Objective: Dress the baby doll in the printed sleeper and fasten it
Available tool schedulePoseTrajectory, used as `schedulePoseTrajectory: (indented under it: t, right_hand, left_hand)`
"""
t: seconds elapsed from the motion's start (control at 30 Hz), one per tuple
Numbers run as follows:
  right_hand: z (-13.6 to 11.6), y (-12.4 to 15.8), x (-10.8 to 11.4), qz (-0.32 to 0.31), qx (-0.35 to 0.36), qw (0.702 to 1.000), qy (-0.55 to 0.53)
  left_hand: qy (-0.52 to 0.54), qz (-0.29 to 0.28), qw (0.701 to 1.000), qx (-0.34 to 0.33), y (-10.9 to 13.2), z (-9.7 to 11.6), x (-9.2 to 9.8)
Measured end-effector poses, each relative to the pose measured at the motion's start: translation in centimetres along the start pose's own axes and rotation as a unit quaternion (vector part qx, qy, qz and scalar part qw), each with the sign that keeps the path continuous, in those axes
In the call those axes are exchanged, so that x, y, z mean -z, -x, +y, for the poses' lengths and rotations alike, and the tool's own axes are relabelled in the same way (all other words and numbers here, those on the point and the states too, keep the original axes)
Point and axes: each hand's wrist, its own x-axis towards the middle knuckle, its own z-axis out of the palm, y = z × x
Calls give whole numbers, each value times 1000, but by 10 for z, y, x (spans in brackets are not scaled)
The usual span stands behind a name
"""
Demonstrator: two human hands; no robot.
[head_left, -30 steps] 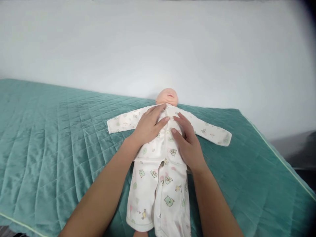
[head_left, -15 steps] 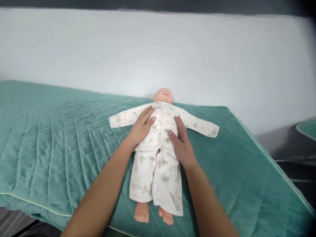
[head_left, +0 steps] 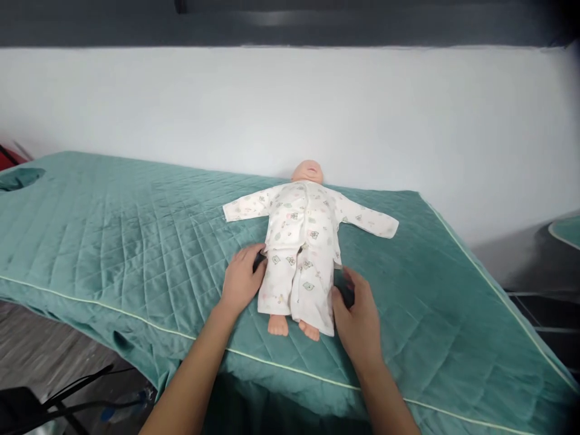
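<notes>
A baby doll lies on its back on a teal quilted mattress, dressed in a white printed top and matching trousers. Its sleeves are spread and its bare feet point toward me. My left hand rests on the quilt against the left trouser leg, fingers curled around a small dark spot. My right hand sits by the right trouser leg, thumb and fingers bent round another dark patch. I cannot make out what either dark patch is.
A white wall runs right behind the doll's head. The mattress edge with pale piping is near me, with floor and dark cables below on the left. Another teal pad shows at the far right.
Both hands slid down from the doll's chest to either side of its trouser legs. The view pulled back, so the doll's feet and the mattress front edge now show.
</notes>
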Motion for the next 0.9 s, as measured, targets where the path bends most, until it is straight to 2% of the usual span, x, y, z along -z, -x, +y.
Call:
schedulePoseTrajectory:
  t: [0.17,0.33,0.47,0.6,0.7,0.77,0.83,0.9]
  right_hand:
    - [-7,-31,-4,-5,-26,995,92]
    - [-10,-62,-3,-45,-75,982,170]
    - [-3,-62,-3,-46,-78,985,146]
    - [3,-59,-3,-46,-72,990,115]
    - [7,-64,5,-86,-61,991,84]
    - [12,-69,17,-119,-33,989,78]
    - [20,-73,31,-154,6,983,97]
    - [31,-79,43,-192,43,976,94]
  left_hand:
    - [-68,14,997,44,-15,10,-3]
    - [-110,21,993,28,-22,12,-5]
    - [-43,37,998,25,-14,7,-6]
    - [-22,40,999,19,-9,3,-5]
    - [49,44,998,-9,-11,-7,0]
    - [57,58,997,-17,-19,-21,5]
    - [-12,79,997,19,-31,-37,10]
    - [-84,95,987,98,-47,-53,15]
